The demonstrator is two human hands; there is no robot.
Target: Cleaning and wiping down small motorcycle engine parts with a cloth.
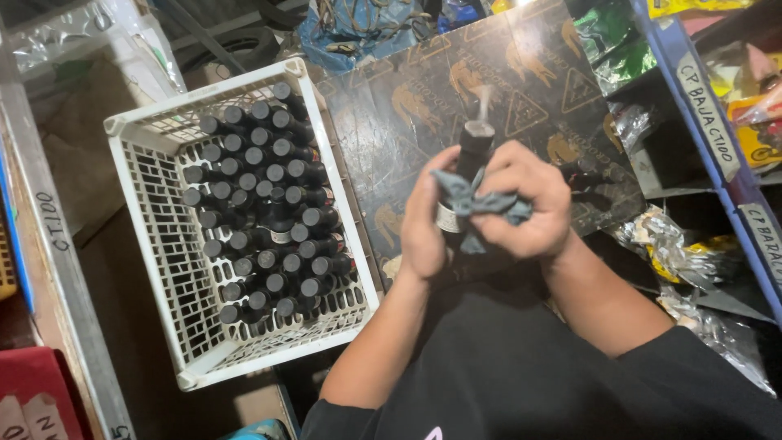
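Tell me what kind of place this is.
Probably a spare-parts storeroom or small workshop: a white crate packed with black bottles, blue labelled shelves and bagged parts.

A dark cylindrical bottle [468, 167] stands upright between my fingers [521, 175], its grey cap above them; a crumpled grey-blue cloth [481, 204] wraps its middle under my fingertips.

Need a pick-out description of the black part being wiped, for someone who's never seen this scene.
Start at the white plastic crate on the left, filled with rows of black cylindrical parts. Just right of it, above the dark patterned board, the left hand and right hand meet around one black cylinder. Unlike the crated ones, it is outside the crate, upright, with a grey-blue cloth bunched around it.
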